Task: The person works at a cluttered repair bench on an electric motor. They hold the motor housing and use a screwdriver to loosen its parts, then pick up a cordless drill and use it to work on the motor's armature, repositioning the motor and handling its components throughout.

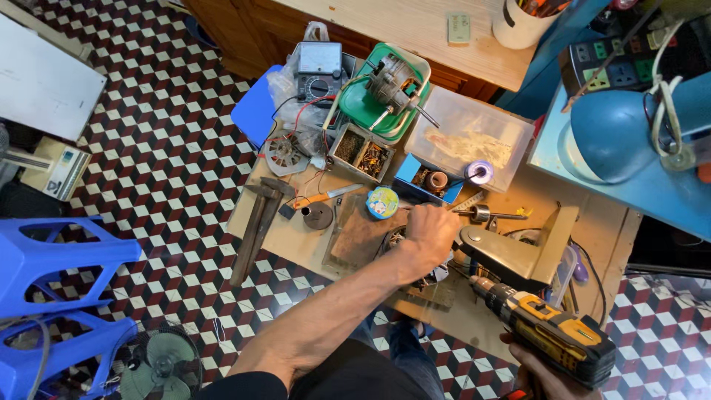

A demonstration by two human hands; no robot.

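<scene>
My left hand (431,232) is closed in a fist over a small metal motor part (398,241) on the wooden workbench (296,241); most of that part is hidden under the fingers. My right hand (539,369), at the bottom right, grips a yellow and black cordless drill (552,333). The drill's chuck (486,287) points up-left toward my left hand and stops just short of it. A beige metal bracket (518,248) lies right beside the fist.
On the bench are a hammer (255,222), a round tin (382,202), a screw box (363,152), a solder spool (479,172), a clear plastic box (466,137), a green tray with a motor (385,89) and a multimeter (318,70). Blue stools (52,296) and a fan (159,363) stand at left.
</scene>
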